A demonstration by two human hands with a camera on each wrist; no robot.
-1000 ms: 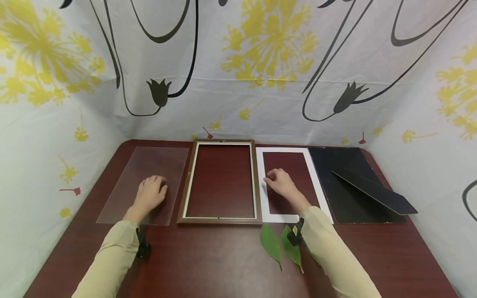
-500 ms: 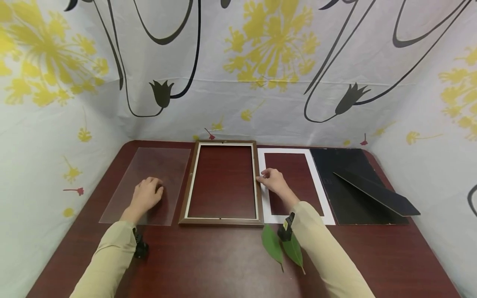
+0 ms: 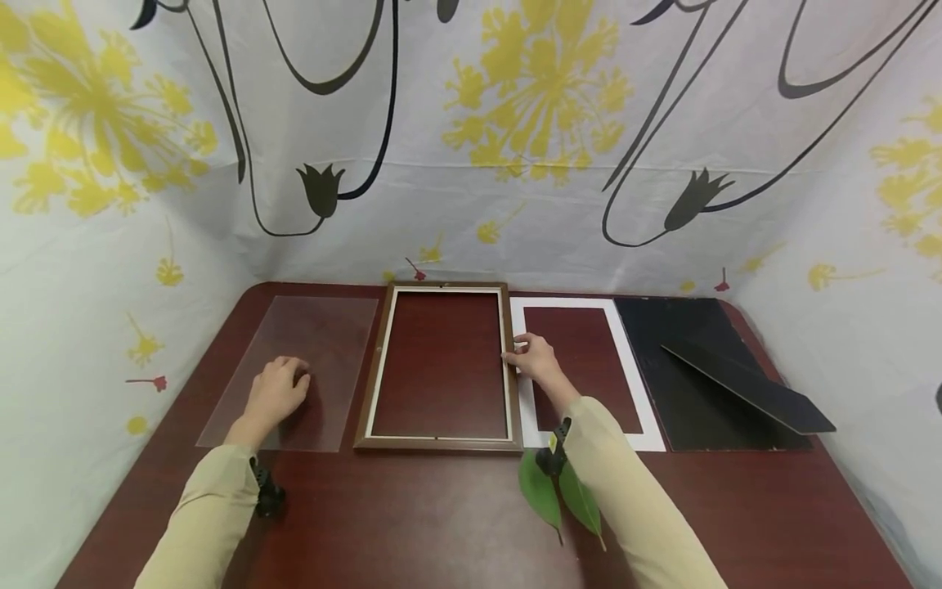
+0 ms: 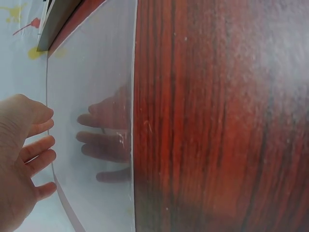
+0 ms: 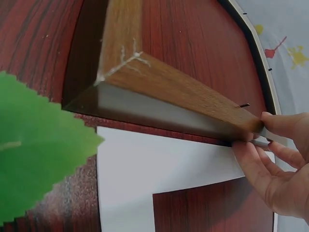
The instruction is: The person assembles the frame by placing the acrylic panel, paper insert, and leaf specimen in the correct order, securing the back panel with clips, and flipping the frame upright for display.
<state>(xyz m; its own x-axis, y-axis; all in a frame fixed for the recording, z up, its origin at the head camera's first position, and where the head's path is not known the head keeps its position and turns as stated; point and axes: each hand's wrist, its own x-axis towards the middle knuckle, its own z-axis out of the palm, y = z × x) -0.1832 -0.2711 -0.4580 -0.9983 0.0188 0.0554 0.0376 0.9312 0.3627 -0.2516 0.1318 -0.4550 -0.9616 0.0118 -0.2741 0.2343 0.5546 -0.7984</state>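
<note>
Steadying the brown, wood-grained rectangular frame [image 3: 439, 446], lying between the clear plastic sheet [image 3: 331, 360] and white rectangular mat [image 3: 630, 368], probably wants a light pinch clear of the mat: the right hand [image 3: 536, 357] grips its right side, while the relaxed left hand [image 3: 277, 391] hovers empty over the sheet.

In the head view, we see a white cloth [image 3: 412, 221] at twelve o'clock, a big yellow flower print [image 3: 545, 94] at one, dark tulip prints [image 3: 321, 192] at ten and two, and a red-brown table [image 3: 412, 523] at six.

Head looks down; nearer wrist views share tabletop [image 3: 412, 523].
</note>
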